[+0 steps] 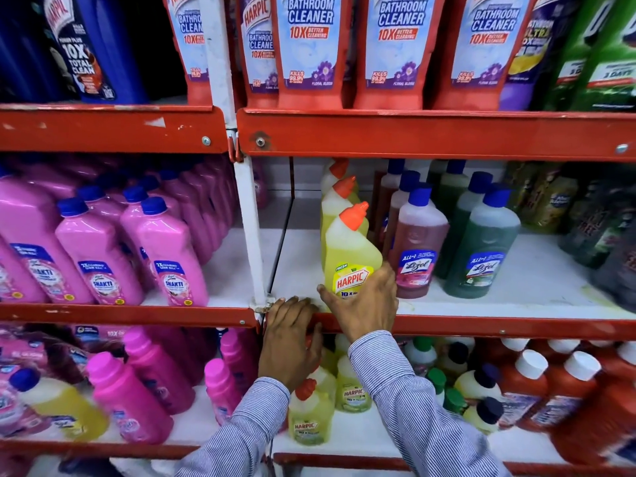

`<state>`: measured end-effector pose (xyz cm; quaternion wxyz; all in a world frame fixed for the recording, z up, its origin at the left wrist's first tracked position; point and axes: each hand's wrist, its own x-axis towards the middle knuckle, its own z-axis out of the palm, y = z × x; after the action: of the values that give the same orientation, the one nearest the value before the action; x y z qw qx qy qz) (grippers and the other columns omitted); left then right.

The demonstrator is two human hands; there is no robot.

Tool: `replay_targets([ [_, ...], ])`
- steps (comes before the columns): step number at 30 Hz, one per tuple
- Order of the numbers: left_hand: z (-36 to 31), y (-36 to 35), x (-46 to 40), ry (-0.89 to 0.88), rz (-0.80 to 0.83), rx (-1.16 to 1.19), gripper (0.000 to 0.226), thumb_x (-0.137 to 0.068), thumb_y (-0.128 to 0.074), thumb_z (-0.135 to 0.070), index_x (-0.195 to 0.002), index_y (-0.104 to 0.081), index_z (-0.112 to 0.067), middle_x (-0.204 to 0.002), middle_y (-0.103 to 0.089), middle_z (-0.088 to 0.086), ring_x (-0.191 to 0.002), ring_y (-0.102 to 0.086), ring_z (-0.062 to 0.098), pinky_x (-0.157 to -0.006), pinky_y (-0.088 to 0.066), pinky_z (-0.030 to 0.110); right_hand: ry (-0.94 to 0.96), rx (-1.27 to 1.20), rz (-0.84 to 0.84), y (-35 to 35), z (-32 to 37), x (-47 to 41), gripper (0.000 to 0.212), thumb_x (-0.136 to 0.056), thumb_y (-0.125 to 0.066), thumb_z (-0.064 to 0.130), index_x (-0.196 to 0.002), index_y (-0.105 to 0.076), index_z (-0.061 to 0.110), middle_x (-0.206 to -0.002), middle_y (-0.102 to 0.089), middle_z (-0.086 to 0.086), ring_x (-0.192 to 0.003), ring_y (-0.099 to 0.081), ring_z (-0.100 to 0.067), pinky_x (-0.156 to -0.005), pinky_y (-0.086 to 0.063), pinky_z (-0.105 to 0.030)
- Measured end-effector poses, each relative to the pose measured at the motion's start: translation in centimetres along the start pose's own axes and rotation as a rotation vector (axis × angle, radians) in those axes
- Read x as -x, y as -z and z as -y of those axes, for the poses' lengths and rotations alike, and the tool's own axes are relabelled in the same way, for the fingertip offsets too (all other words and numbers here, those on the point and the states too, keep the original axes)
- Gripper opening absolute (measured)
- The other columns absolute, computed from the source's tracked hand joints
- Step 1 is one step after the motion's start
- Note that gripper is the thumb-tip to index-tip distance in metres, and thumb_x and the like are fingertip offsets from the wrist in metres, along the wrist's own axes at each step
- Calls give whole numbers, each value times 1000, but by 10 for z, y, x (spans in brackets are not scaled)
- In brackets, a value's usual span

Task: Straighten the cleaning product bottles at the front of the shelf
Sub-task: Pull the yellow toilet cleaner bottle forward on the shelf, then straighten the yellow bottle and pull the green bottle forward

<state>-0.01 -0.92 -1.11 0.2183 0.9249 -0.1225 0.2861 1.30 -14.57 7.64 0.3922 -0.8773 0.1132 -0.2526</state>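
A red metal shelving rack (430, 134) with white boards is seen filling the whole view, split by a white upright post (253, 228). Up top, a row of red Harpic Bathroom Cleaner bottles (311, 49) is lined along the far shelf, with green bottles (599, 53) crammed in at the right. On the middle shelf, left bay, pink Shakti bottles (99, 246) with blue caps are packed pretty tight and seen tilted. In the right bay, a green Lizol bottle (481, 246) and a reddish Lizol bottle (418, 242) are stood just right of a file of yellow Harpic bottles. The front yellow Harpic bottle (349, 249), orange cap and all, is parked upright at the near edge of that shelf. It's being gripped low down by the right hand (364, 304), thumb on the left of the label, fingers wrapped around the right side. The left hand (292, 339) is laid over the red front lip just left of it, fingers curled onto the edge, nothing held. Both arms are covered by striped sleeves (413, 401). Smaller yellow Harpic bottles (311, 418) are seen on the bottom shelf.
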Motion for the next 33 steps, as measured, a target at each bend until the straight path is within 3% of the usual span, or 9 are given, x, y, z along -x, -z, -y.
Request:
replay_targets([
  [3, 0, 1, 1, 8, -28, 0, 34, -87, -55, -31, -116, -64, -16, -120, -70, 6, -119, -60, 29, -113, -30, 40, 93, -108, -45, 12, -11, 7, 109, -61, -68, 71, -142, -29, 8, -143, -45, -15, -132, -42, -32, -107, -41, -48],
  [6, 0, 4, 2, -3, -57, -3, 35, -89, -51, -33, -117, -64, -17, -122, -70, 5, -119, -60, 28, -113, -31, 41, 110, -226, -217, 25, -28, 2, 86, -77, -55, 63, -139, -33, 7, -137, -48, -18, -124, -46, -33, -103, -41, -46],
  [9, 3, 5, -4, 6, -73, -6, 35, -90, -50, -32, -119, -64, -18, -124, -70, 4, -120, -60, 27, -114, -31, 42, 13, -172, -338, 27, -47, -26, 83, -74, -66, 49, -135, -37, 0, -129, -48, -24, -118, -47, -40, -102, -41, -50],
  [15, -13, 0, 9, 37, -51, -10, 35, -90, -50, -30, -118, -65, -16, -123, -70, 5, -118, -60, 26, -114, -31, 41, -184, 19, -87, 32, -74, -64, 112, -57, -85, 50, -139, -30, -2, -129, -51, -26, -119, -50, -44, -99, -44, -50],
  [26, -11, 1, 4, 67, -60, 0, 34, -89, -54, -31, -118, -65, -17, -125, -70, 4, -122, -58, 24, -113, -33, 41, -122, 103, -116, 40, -76, -60, 88, -55, -81, 53, -113, -45, -1, -111, -61, -24, -102, -60, -40, -88, -50, -46],
  [33, -13, -2, 5, 77, -80, -13, 35, -88, -53, -32, -117, -67, -16, -124, -71, 5, -123, -57, 25, -113, -34, 43, -106, 135, -135, 49, -80, -43, 86, -54, -75, 59, -110, -44, 1, -109, -62, -20, -101, -60, -38, -89, -48, -46],
])
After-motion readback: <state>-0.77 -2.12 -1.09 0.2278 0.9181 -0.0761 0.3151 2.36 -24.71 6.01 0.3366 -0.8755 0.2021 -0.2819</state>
